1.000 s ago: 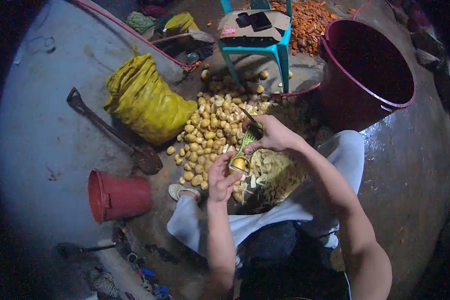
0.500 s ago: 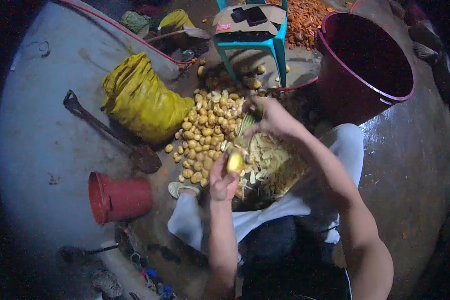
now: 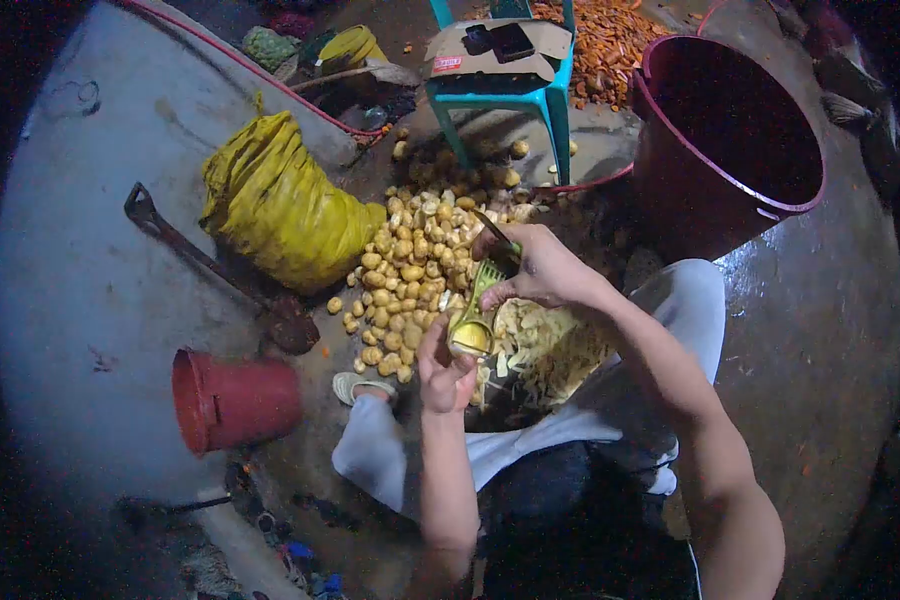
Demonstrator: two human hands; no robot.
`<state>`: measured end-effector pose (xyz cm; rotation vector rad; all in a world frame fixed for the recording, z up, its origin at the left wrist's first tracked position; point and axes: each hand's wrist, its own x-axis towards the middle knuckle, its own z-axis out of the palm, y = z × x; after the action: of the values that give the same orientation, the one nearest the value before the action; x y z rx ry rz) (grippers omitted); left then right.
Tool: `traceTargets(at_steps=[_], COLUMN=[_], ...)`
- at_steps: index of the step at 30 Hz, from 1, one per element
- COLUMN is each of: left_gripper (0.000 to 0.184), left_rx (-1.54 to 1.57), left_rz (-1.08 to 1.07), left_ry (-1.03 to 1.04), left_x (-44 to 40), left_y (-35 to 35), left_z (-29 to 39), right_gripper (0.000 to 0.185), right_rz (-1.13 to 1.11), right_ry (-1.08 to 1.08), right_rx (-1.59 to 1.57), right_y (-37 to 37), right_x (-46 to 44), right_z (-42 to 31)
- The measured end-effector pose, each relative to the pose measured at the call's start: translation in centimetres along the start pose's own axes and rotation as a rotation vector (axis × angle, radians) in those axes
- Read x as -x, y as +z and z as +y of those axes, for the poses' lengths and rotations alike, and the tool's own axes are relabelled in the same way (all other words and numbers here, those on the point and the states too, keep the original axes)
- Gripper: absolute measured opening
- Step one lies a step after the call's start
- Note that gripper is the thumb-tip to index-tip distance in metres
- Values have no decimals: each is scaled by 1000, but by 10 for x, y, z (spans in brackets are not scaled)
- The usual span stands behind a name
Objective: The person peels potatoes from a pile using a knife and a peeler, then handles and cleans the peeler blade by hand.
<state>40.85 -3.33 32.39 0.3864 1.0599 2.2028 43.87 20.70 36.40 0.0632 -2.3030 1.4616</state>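
My left hand (image 3: 444, 375) is closed around a potato (image 3: 469, 341) that looks yellow and partly peeled. In my right hand (image 3: 538, 268) is a green peeler (image 3: 485, 285) with a slotted handle, its head lying over the potato. A thin dark piece, perhaps a blade (image 3: 494, 228), also sticks out of the right hand; what it is I cannot make out. A heap of potatoes (image 3: 410, 255) lies on the floor beyond and left of my hands. Pale peelings (image 3: 545, 340) are piled under my right forearm.
A yellow sack (image 3: 285, 205), a shovel (image 3: 195, 250) and a red bucket (image 3: 240, 400) stand or lie at left. A large dark red tub (image 3: 725, 145) is at right. Behind the heap, a teal stool (image 3: 545, 97) carries cardboard and dark devices; orange pieces (image 3: 610, 45) cover the floor beyond.
My right hand has come down and nearer, bringing the peeler from beyond the potato onto it. The left hand still grips the potato in nearly the same place.
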Motion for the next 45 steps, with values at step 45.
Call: traceTargets(at_steps=[45], left_gripper=[61], left_rx=[83], left_rz=[-70], left_ry=[135], left_x=[6], left_y=[15], left_z=[0], right_gripper=[61], right_rz=[109], right_ry=[102], right_rx=[-38], right_y=[-15], right_x=[4], right_z=[3])
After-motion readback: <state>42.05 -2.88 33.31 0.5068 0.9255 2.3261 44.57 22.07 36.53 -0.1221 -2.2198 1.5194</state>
